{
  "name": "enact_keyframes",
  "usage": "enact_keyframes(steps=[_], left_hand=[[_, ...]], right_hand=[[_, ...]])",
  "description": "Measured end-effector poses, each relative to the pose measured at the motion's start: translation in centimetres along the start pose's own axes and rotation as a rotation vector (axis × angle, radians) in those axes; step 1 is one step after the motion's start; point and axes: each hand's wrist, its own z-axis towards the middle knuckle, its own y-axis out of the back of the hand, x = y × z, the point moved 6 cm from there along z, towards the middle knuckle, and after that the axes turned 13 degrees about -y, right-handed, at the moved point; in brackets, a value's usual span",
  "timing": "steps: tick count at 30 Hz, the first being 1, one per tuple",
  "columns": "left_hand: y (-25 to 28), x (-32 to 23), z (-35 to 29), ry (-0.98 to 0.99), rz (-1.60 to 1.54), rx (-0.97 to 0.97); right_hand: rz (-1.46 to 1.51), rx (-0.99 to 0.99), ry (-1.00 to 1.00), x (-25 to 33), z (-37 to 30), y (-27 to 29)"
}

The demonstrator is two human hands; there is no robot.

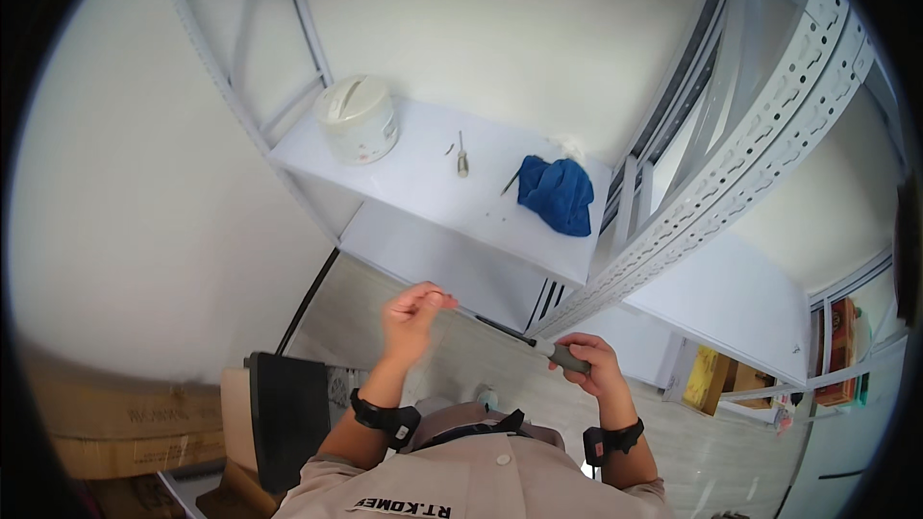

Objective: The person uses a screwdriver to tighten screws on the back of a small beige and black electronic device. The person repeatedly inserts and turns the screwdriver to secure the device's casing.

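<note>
My right hand (600, 365) is wrapped round the thick grey handle of a long, thin, dark-shafted tool (569, 358); its exact kind is unclear. The shaft points left, toward my left hand (413, 315). That hand is raised in a pinch just beyond the tip, with thumb and fingertips together; anything between them is too small to make out. Both hands are in front of the shelf unit's near edge. On the upper white shelf (423, 187) lie a small screwdriver (462, 165) and a crumpled blue cloth (558, 194).
A white lidded bucket (358, 125) stands at the shelf's left end. A thin dark rod (511, 182) lies beside the cloth. Perforated metal uprights (716, 168) rise on the right. Cardboard boxes (135, 423) and a black panel (288, 413) are at lower left.
</note>
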Motion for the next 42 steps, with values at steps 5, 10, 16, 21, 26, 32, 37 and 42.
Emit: enact_keyframes(steps=[5, 10, 16, 21, 26, 32, 37, 42], left_hand=[[0.3, 2.7, 7.4, -0.029, 0.252, 0.050], [0.3, 13.0, 12.8, -0.093, 0.615, 0.109], [-2.7, 20.2, 17.1, -0.138, 0.787, 0.317], [-2.8, 23.6, 19.1, -0.222, 1.105, 0.419], [-2.6, 23.9, 18.9, 0.072, 1.159, 0.334], [-1.6, 24.6, 18.8, 0.097, 1.128, 0.377], [-0.1, 22.1, 17.6, 0.033, 0.882, 0.241], [1.7, 17.1, 13.8, 0.103, 0.588, 0.166]], right_hand=[[0.157, -0.085, 0.106, 2.3, 0.6, 3.3], [0.151, -0.176, 0.181, 3.9, 2.7, 4.0], [0.205, -0.247, 0.266, 5.7, 4.7, 3.4], [0.201, -0.306, 0.323, 6.4, 5.4, 2.4], [0.173, -0.366, 0.354, 6.0, 5.4, 2.9], [0.161, -0.306, 0.355, 6.8, 6.0, 2.2], [0.081, -0.229, 0.312, 7.6, 6.9, 1.8], [-0.126, -0.162, 0.228, 7.9, 9.5, -0.5]])
